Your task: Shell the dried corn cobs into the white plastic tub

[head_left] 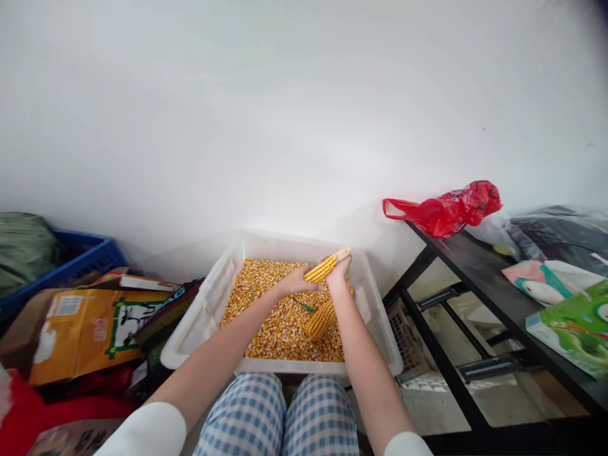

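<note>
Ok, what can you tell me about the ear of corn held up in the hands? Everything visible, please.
The ear of corn has rows of glossy yellow kernels over its lower-left part; its upper-right end looks stripped to a pale, rough core. It slants up toward the right, above the loose kernels in the whitish plastic tub. The left hand holds its lower end, and the right hand grips it near the bare end. Fingers hide part of its surface.
</note>
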The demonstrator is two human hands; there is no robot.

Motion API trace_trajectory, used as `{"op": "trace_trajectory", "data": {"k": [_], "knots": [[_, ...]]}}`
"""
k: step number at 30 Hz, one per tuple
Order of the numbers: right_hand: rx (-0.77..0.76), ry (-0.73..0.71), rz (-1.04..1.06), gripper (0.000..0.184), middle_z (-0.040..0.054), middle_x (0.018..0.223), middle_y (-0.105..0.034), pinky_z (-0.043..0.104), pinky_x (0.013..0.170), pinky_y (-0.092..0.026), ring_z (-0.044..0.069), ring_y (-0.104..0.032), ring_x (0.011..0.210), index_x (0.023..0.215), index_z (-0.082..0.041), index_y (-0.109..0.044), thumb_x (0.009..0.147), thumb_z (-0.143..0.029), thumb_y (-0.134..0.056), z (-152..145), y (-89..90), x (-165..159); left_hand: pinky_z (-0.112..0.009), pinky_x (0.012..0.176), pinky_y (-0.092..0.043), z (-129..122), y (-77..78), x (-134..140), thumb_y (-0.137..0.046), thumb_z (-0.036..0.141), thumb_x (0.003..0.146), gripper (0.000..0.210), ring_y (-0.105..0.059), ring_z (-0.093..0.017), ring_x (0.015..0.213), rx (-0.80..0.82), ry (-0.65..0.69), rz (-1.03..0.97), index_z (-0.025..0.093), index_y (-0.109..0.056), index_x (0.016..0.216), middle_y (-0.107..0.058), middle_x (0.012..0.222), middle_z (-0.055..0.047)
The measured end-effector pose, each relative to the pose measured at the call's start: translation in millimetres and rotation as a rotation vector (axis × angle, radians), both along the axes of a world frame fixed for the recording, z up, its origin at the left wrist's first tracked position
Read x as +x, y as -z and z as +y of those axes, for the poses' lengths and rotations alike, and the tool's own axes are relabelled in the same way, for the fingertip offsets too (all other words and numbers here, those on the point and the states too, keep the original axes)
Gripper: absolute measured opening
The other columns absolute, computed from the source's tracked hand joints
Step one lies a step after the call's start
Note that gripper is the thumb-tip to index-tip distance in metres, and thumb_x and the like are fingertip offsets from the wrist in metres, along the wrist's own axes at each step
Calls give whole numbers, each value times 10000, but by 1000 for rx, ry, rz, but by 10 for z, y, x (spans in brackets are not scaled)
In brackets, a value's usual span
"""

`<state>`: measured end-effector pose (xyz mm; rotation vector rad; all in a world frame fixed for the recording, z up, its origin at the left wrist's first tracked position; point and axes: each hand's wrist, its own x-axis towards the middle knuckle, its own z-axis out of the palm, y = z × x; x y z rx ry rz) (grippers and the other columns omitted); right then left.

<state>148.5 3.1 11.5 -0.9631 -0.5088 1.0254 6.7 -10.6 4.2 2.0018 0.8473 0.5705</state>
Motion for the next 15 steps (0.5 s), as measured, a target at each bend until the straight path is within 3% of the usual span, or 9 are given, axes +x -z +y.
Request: {"op": "trace_trajectory", "data": {"k": [3, 6, 11, 15], "knots": [[-93, -16, 100, 549, 4, 390, -442, 310, 376, -426, 155, -488, 368, 552, -229, -328, 741, -608, 21, 11, 43, 46, -294, 737, -395, -81, 37, 103, -594, 365, 608, 499, -561, -228, 857, 282, -190, 318, 181, -470, 1055, -598, 924, -75], [-106, 11, 111, 530, -5, 382, -422, 309, 381, -428, 145, -468, 353, 560, -229, -322, 751, -601, 4, 24, 44, 21, -295, 712, -397, -165, 64, 172, -560, 327, 638, 454, -570, -239, 840, 378, -254, 458, 167, -452, 1049, -601, 907, -104], [-170, 98, 141, 566, -10, 400, -431, 329, 394, -433, 155, -473, 368, 604, -229, -366, 724, -668, -29, 43, 2, -60, -287, 663, -411, -181, 71, 164, -574, 334, 610, 495, -582, -239, 774, 385, -230, 327, 138, -464, 1051, -616, 826, -89], [-95, 233, -47, 491, -21, 435, -478, 280, 443, -430, 141, -508, 437, 615, -223, -409, 760, -617, -155, 51, 14, -36, -268, 639, -426, -169, 84, 160, -579, 276, 598, 430, -581, -202, 734, 235, -144, 62, 135, -517, 1000, -620, 827, -56]]}}
